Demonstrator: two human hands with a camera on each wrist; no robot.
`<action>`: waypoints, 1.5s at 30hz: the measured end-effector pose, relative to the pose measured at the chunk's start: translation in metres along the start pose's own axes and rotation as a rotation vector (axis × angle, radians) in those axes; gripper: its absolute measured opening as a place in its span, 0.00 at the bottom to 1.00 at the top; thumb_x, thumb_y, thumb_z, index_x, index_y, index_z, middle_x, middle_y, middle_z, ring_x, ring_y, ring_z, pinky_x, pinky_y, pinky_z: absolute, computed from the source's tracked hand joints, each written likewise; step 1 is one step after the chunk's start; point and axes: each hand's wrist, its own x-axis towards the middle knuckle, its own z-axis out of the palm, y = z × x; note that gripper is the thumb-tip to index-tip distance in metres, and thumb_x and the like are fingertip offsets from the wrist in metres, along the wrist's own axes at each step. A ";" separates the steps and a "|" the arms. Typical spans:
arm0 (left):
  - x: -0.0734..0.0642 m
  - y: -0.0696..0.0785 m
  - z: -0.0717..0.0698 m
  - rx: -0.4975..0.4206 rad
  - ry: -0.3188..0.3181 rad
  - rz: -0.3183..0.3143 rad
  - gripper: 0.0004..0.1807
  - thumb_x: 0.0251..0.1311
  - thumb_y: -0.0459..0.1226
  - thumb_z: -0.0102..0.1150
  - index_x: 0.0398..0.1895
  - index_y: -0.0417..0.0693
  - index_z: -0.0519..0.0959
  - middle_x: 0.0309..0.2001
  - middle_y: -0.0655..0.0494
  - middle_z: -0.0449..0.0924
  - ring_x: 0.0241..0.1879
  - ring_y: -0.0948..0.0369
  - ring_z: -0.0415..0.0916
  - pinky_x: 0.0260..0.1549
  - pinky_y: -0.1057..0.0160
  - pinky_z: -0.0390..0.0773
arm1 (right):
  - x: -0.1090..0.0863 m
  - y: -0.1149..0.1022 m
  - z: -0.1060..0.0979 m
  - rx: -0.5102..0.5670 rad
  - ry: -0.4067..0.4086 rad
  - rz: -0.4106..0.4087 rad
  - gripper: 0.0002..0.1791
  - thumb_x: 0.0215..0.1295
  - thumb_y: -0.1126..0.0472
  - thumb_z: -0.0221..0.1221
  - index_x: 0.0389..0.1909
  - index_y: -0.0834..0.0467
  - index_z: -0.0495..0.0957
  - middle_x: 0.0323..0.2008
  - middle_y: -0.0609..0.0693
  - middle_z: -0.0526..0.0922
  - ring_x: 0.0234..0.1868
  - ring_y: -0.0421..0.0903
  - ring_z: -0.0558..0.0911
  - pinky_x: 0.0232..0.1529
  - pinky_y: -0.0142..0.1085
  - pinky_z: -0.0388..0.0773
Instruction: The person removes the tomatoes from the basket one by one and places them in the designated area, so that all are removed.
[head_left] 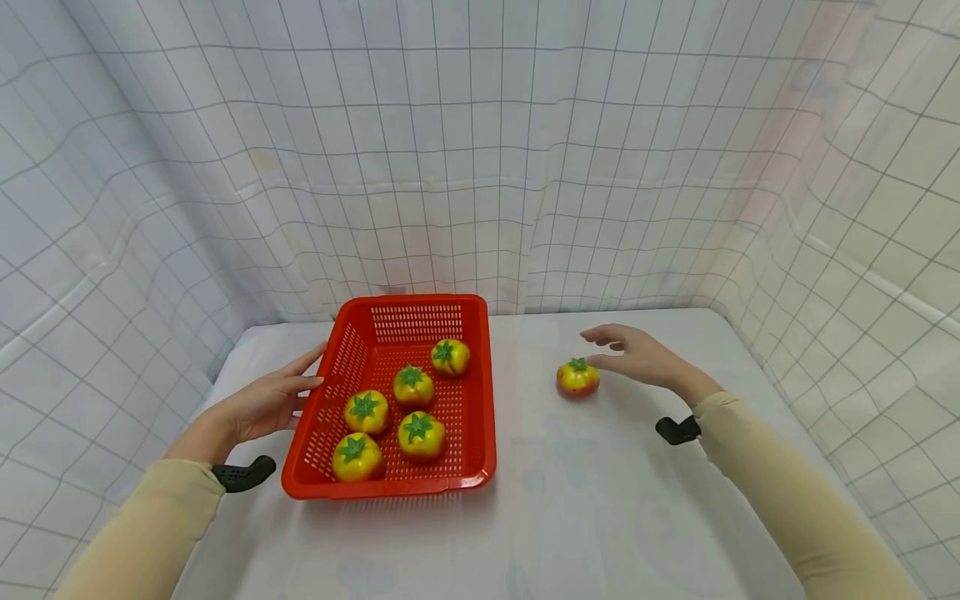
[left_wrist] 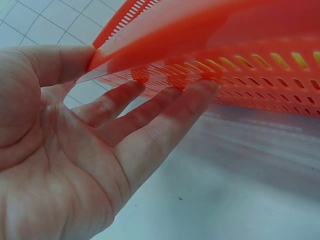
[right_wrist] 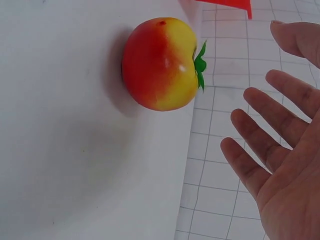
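A red plastic basket with slotted walls stands left of centre on the white tabletop. Several yellow-and-red tomatoes with green star-shaped tops lie in it. At the basket's left side, my left hand touches it with fingers extended. In the left wrist view, the thumb meets the rim and the fingertips rest against the slotted wall below. One more tomato sits on the table to the right of the basket. Beside and above it hovers my right hand, fingers spread and holding nothing; the right wrist view shows a gap between them.
White curtains with a grey grid hang behind the table and at both sides. Bare white tabletop shows in front of and between the basket and the right hand. A black wrist device is on each arm.
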 end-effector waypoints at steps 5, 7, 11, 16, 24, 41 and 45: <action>-0.001 0.001 0.000 0.004 0.008 -0.001 0.40 0.81 0.44 0.43 0.83 0.72 0.31 0.80 0.36 0.43 0.58 0.51 0.77 0.53 0.45 0.81 | 0.003 -0.008 0.003 0.003 -0.005 -0.016 0.32 0.69 0.44 0.65 0.70 0.51 0.74 0.67 0.48 0.76 0.67 0.54 0.72 0.70 0.54 0.65; -0.001 0.001 0.000 0.004 0.008 -0.002 0.40 0.81 0.44 0.43 0.83 0.72 0.31 0.80 0.36 0.42 0.58 0.51 0.77 0.53 0.45 0.81 | 0.004 -0.012 0.004 0.012 -0.007 -0.026 0.31 0.69 0.45 0.66 0.69 0.50 0.74 0.67 0.47 0.76 0.67 0.54 0.72 0.71 0.54 0.65; -0.001 0.002 0.001 0.002 0.006 -0.004 0.40 0.81 0.44 0.43 0.83 0.72 0.31 0.80 0.36 0.43 0.58 0.50 0.77 0.53 0.45 0.81 | 0.006 -0.022 0.005 0.028 -0.016 -0.051 0.31 0.68 0.45 0.66 0.69 0.49 0.74 0.67 0.45 0.76 0.67 0.53 0.72 0.71 0.53 0.64; -0.001 0.002 0.000 -0.003 0.002 -0.008 0.41 0.81 0.44 0.44 0.83 0.72 0.31 0.80 0.36 0.43 0.59 0.50 0.77 0.53 0.44 0.81 | 0.010 -0.034 0.009 0.032 -0.036 -0.076 0.33 0.66 0.39 0.66 0.70 0.45 0.74 0.67 0.42 0.75 0.67 0.51 0.71 0.70 0.53 0.65; -0.001 0.003 0.001 -0.006 -0.006 -0.012 0.41 0.81 0.43 0.43 0.83 0.71 0.31 0.80 0.36 0.42 0.59 0.50 0.76 0.53 0.43 0.80 | 0.018 -0.053 0.017 0.026 -0.059 -0.114 0.32 0.66 0.39 0.65 0.69 0.45 0.74 0.66 0.39 0.75 0.65 0.46 0.72 0.70 0.50 0.67; -0.002 0.003 0.002 -0.006 0.005 -0.018 0.40 0.81 0.43 0.43 0.83 0.72 0.31 0.80 0.36 0.43 0.59 0.50 0.76 0.53 0.44 0.81 | 0.033 -0.081 0.031 0.029 -0.105 -0.158 0.32 0.66 0.39 0.65 0.69 0.43 0.74 0.64 0.36 0.76 0.63 0.42 0.73 0.67 0.47 0.70; -0.002 0.004 0.003 -0.008 0.005 -0.016 0.40 0.81 0.43 0.43 0.83 0.72 0.31 0.80 0.35 0.43 0.58 0.49 0.77 0.53 0.43 0.81 | 0.037 -0.092 0.036 0.039 -0.118 -0.185 0.32 0.66 0.40 0.65 0.69 0.45 0.74 0.65 0.38 0.76 0.64 0.44 0.73 0.68 0.47 0.70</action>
